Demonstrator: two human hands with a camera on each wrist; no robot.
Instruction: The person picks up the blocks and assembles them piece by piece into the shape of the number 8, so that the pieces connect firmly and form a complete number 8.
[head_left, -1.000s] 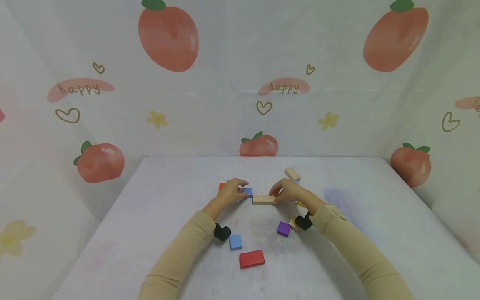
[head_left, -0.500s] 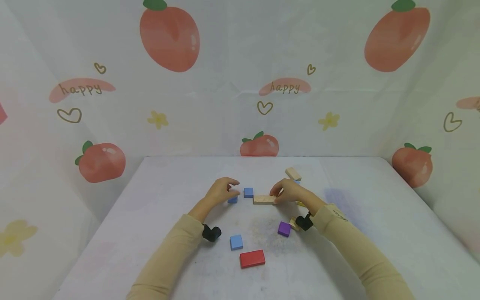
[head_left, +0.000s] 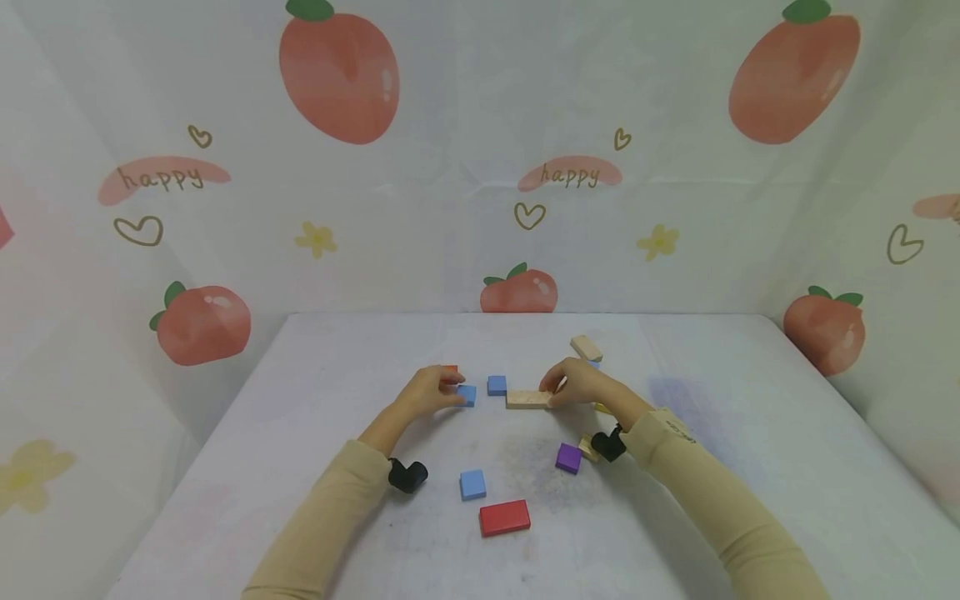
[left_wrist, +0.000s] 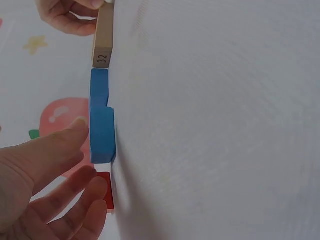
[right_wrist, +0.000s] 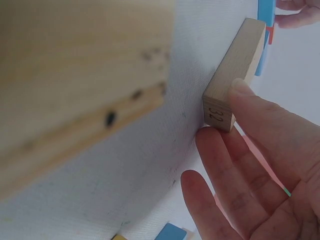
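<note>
My left hand point(head_left: 427, 392) is beside a light blue block point(head_left: 467, 396). In the left wrist view the thumb is close to that blue block point(left_wrist: 102, 135), and the loosely bent fingers point(left_wrist: 82, 202) lie near a red block point(left_wrist: 106, 191). A second blue block point(head_left: 497, 385) stands between it and a long plain wooden block point(head_left: 528, 400). My right hand point(head_left: 581, 382) holds the wooden block's right end. In the right wrist view the thumb lies along the block point(right_wrist: 235, 70), which is marked 32, and a finger meets its end.
Nearer the front are a light blue block point(head_left: 472, 485), a red block point(head_left: 505, 518) and a purple block point(head_left: 568, 458). A small wooden block point(head_left: 588, 448) lies by the right wrist; another wooden block point(head_left: 587, 347) lies farther back. Yellow point(head_left: 602, 408) shows under the right forearm.
My left hand has drawn back leftward from the middle blue block to the left one, and the red block behind shows again. The right hand and wooden block stay put.
</note>
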